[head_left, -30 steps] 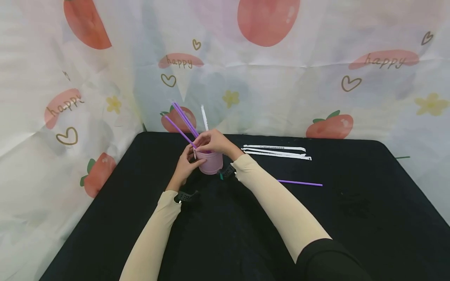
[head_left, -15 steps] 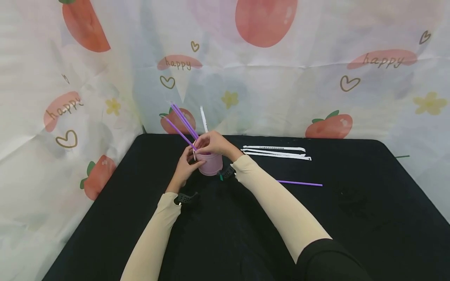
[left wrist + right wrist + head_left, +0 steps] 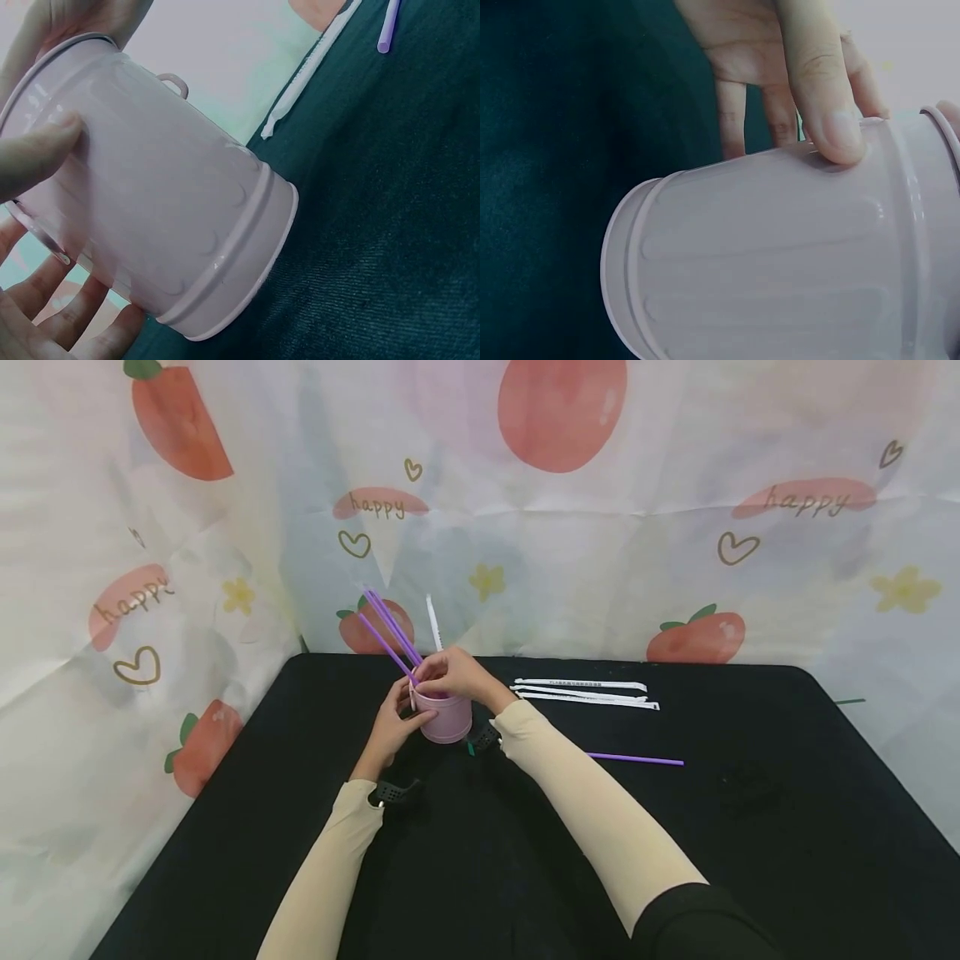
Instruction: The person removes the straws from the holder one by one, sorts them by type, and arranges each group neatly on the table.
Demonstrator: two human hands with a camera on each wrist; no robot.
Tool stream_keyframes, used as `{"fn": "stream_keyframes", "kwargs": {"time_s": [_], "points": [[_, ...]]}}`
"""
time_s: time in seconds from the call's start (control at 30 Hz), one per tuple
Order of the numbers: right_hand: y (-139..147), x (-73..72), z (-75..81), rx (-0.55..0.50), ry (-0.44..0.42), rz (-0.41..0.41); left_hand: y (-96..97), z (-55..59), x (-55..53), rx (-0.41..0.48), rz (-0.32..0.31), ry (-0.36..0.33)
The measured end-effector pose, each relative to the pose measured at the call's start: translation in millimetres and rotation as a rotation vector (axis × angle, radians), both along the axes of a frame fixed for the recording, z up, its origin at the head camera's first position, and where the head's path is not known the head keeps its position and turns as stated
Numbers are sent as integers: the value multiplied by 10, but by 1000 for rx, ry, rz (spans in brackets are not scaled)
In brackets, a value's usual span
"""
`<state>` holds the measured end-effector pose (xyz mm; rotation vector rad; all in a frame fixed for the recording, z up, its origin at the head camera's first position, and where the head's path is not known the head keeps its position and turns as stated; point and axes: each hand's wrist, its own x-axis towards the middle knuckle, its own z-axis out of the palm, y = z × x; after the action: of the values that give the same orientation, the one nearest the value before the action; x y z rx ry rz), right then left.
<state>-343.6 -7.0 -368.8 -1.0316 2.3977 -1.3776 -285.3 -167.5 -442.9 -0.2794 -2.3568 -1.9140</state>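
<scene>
In the head view a pink bucket-shaped pot (image 3: 446, 720) stands at the back of the black table. My left hand (image 3: 390, 727) holds it from the left, with the thumb on its front, as the left wrist view also shows. Purple straws (image 3: 393, 625) lean left out of the pot, and one white-wrapped straw (image 3: 433, 622) rises behind. Over the rim, my right hand (image 3: 457, 677) pinches the lower part of the front purple straw (image 3: 386, 645). The fingertips partly cover the pot's opening, and the straws' lower ends are hidden inside.
Several white-wrapped straws (image 3: 581, 693) lie at the back, right of the pot. A single purple straw (image 3: 637, 759) lies nearer, partly behind the right sleeve. A printed curtain (image 3: 585, 577) hangs behind and left of the table.
The front purple straw's top has shifted slightly right, closer to the other purple straws. Both hands keep their places at the pot, while the head view has tilted up a little.
</scene>
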Motion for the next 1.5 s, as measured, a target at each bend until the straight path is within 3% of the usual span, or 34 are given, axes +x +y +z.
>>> {"fn": "stream_keyframes", "kwargs": {"time_s": [0.13, 0.37, 0.5, 0.7, 1.0, 1.23, 1.5], "points": [[-5, 6, -4, -2, -6, -12, -11, 27, 6, 19, -12, -29], [-17, 11, -12, -41, -42, -42, 38, 246, 163, 22, -27, -39], [-20, 16, 6, -62, -65, -72, 44, 255, 173, 33, -31, -23], [-13, 21, 28, -130, -113, -66, 38, 246, 155, 31, -26, -23], [-8, 4, 40, -180, -168, -80, -19, 4, -16, 26, -14, 1], [12, -9, 55, -279, -227, -132, -19, -2, -32, 7, -4, 28], [24, -12, 74, -393, -281, -185, -20, -7, -40, 12, -5, 7]]}}
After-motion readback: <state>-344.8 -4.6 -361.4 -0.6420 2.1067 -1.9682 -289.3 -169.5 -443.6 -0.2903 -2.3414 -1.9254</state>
